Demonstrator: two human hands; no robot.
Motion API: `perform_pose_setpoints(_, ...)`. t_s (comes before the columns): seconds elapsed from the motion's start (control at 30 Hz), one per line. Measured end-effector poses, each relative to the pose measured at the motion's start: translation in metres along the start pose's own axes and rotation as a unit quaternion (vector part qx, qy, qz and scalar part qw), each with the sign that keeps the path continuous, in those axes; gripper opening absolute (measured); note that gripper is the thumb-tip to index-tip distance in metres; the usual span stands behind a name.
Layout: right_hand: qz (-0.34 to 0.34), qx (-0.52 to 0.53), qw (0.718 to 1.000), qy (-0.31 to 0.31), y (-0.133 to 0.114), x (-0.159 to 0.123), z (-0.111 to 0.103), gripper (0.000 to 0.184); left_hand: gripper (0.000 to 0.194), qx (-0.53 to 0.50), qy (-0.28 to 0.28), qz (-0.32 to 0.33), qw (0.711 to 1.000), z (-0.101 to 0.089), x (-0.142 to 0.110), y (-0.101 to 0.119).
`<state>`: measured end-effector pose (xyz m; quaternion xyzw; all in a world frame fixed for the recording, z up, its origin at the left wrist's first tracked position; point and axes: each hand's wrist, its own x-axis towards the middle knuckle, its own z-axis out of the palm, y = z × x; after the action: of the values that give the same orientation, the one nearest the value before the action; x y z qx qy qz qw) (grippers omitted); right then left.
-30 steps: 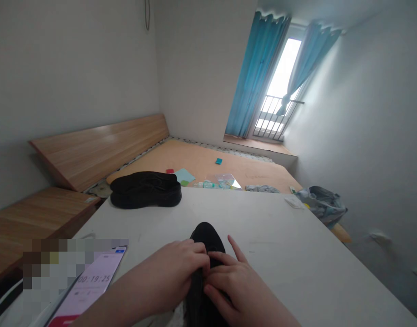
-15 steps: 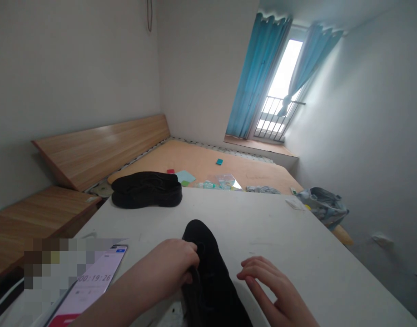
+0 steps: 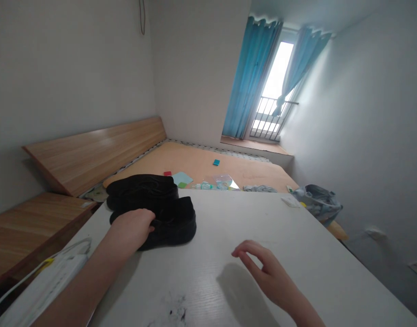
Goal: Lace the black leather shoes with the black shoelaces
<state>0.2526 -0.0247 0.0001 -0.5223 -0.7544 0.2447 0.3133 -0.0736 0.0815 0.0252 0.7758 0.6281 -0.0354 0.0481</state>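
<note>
Two black shoes lie side by side at the far left of the white table. My left hand is closed on the nearer shoe, its fingers gripping the upper near the opening. That shoe points left, its heel toward the right. Just behind it, the other shoe sits with its toe also to the left, partly covered by the nearer one. Over the right half of the table hovers my right hand, holding nothing, its fingers slightly bent and apart, with a shadow below.
A white power strip with a cable lies at the table's left edge, partly behind my left forearm. Dark marks stain the near tabletop. Beyond stands a bed with small items. A grey-blue bag is at the right edge.
My left hand has carried the nearer shoe from the front middle to the far left and turned it sideways, beside the other shoe. The phone at left is no longer visible.
</note>
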Motion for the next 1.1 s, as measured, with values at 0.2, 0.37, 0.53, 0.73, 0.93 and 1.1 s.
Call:
perform_pose_setpoints(0.2, -0.006, -0.01, 0.998, -0.06, 0.007, 0.062, 0.025, 0.021, 0.024, 0.005, 0.03, -0.08, 0.996, -0.002, 0.009, -0.028)
perform_pose_setpoints(0.37, -0.022, -0.042, 0.997, -0.056, 0.023, 0.101, 0.057, 0.032, 0.025, 0.004, 0.031, -0.131, 0.991, 0.001, 0.008, -0.044)
perform_pose_setpoints(0.53, -0.035, -0.099, 0.993, -0.054, 0.013, 0.15, 0.091, 0.062, 0.022, 0.004, 0.007, -0.14, 0.99, 0.004, 0.006, -0.047)
perform_pose_setpoints(0.73, -0.05, -0.175, 0.981, -0.063, -0.021, 0.213, 0.124, 0.048, 0.021, -0.019, -0.018, -0.076, 0.997, 0.006, 0.01, -0.038)
perform_pose_setpoints(0.93, -0.018, -0.243, 0.968, -0.056, -0.032, 0.226, 0.129, 0.035, 0.019, -0.011, -0.006, -0.107, 0.994, 0.008, 0.012, -0.033)
perform_pose_setpoints(1.1, 0.028, -0.282, 0.958, -0.034, -0.019, 0.195, 0.113, 0.033, 0.022, -0.009, 0.017, -0.131, 0.991, 0.007, 0.016, -0.029)
